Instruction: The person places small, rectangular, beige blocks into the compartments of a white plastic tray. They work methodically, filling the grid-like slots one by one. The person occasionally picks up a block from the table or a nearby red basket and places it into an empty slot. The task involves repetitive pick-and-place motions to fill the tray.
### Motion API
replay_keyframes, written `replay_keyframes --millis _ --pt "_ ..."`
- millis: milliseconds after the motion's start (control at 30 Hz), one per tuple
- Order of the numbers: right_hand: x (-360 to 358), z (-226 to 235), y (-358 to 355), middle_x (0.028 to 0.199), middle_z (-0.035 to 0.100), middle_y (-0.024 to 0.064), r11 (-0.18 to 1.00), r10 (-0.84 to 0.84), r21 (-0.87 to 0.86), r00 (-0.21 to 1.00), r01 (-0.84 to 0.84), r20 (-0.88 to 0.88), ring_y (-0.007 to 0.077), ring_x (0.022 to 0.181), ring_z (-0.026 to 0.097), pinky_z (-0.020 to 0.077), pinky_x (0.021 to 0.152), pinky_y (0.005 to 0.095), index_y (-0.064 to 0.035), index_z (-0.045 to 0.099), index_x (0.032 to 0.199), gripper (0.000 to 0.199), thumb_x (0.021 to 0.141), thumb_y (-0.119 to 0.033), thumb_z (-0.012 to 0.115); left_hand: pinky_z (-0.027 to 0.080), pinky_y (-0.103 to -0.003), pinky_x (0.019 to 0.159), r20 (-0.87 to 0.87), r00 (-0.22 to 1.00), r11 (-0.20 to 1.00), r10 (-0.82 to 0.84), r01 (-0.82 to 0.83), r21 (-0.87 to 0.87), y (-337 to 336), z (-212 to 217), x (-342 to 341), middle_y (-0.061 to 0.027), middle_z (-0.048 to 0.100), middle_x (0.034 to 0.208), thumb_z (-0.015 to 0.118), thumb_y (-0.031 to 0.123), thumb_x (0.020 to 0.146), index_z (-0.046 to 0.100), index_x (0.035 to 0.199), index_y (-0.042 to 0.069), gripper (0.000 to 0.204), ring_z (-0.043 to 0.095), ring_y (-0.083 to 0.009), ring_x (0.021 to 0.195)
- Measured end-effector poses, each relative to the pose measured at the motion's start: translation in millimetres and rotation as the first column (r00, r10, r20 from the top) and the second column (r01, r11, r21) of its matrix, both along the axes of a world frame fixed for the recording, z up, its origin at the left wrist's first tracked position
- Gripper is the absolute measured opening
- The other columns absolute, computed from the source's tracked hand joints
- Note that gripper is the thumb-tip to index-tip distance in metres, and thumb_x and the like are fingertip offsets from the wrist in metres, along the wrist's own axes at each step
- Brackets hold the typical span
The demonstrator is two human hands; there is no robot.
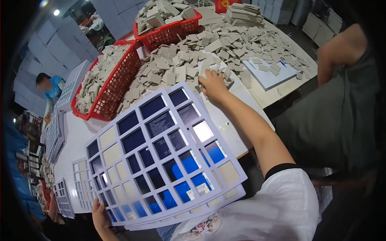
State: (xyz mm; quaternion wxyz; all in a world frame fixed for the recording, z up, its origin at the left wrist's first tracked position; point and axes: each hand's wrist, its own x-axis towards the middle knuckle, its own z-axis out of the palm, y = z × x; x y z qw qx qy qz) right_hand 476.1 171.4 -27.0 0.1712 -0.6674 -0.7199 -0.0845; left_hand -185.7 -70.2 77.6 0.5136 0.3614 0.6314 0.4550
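My left hand (100, 213) grips the lower left edge of a white grid frame (138, 172) that is tilted in front of me. Dark blue printed sheet shows through many of its rectangular openings, and cream pieces fill some others. More frames of the same kind lie under it, their edges showing at the right and below. My right hand (214, 83) is stretched out to the heap of flat grey board pieces (177, 66), fingers curled over pieces at its near edge. The fingers partly cover what they grip.
Two red plastic baskets (114, 86) full of board pieces stand at the left and back of the white table (76, 140). A flat white box (273, 76) lies right of the heap. More grid frames (62, 197) lie at the left. One person (341, 92) is close at the right, another (52, 88) far left.
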Motion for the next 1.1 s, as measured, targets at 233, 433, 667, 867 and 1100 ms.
replay_keyframes --millis 233,433,667,867,1100 --pt "5 39 11 0.099 0.060 0.0195 0.992 0.078 -0.090 0.993 -0.086 -0.090 0.0358 0.094 0.064 0.0506 0.079 0.0455 -0.0137 0.065 0.118 0.037 0.082 -0.011 0.064 0.037 -0.034 0.109 -0.070 0.984 0.986 -0.164 0.164 -0.014 10 8 6 -0.0162 0.051 0.142 0.052 0.002 0.097 0.037 0.148 -0.007 0.054 0.050 -0.0236 0.129" --pt "-34 120 1 0.102 0.062 0.0181 0.964 0.190 0.241 0.926 -0.112 -0.326 0.0352 0.090 0.064 0.0520 0.083 0.0420 -0.0125 0.063 0.126 0.045 0.082 -0.010 0.064 0.041 -0.029 0.102 -0.226 0.936 0.963 -0.270 0.265 -0.051 5 33 28 -0.0095 0.058 0.135 0.054 0.005 0.095 0.044 0.146 -0.003 0.053 0.055 -0.0170 0.120" --pt "-204 176 -53 0.101 0.057 0.0167 0.751 0.637 0.249 0.770 -0.611 -0.033 0.0358 0.091 0.064 0.0543 0.077 0.0424 -0.0178 0.061 0.120 0.044 0.078 -0.009 0.071 0.030 -0.044 0.116 -0.869 0.476 0.913 -0.135 0.400 0.077 29 45 29 -0.0244 0.041 0.151 0.068 0.021 0.090 0.050 0.143 0.002 0.059 0.036 -0.0377 0.142" --pt "-249 172 -69 0.115 0.059 0.0128 0.664 0.734 -0.064 0.666 -0.745 -0.135 0.0330 0.104 0.061 0.0529 0.084 0.0406 -0.0208 0.064 0.126 0.037 0.090 -0.012 0.063 0.031 -0.040 0.116 -0.790 0.505 0.680 -0.347 0.716 0.159 97 82 131 -0.0171 0.045 0.150 0.071 0.017 0.087 0.050 0.144 0.009 0.062 0.040 -0.0312 0.142" --pt "-239 180 -67 0.124 0.057 0.0140 0.705 0.668 0.069 0.629 -0.705 -0.398 0.0259 0.109 0.057 0.0445 0.098 0.0355 -0.0049 0.066 0.117 0.030 0.101 -0.026 0.053 0.042 -0.039 0.104 -0.717 0.602 0.607 -0.352 0.730 0.314 152 47 202 -0.0177 0.055 0.137 0.076 0.012 0.079 0.048 0.141 0.004 0.069 0.055 -0.0331 0.123"
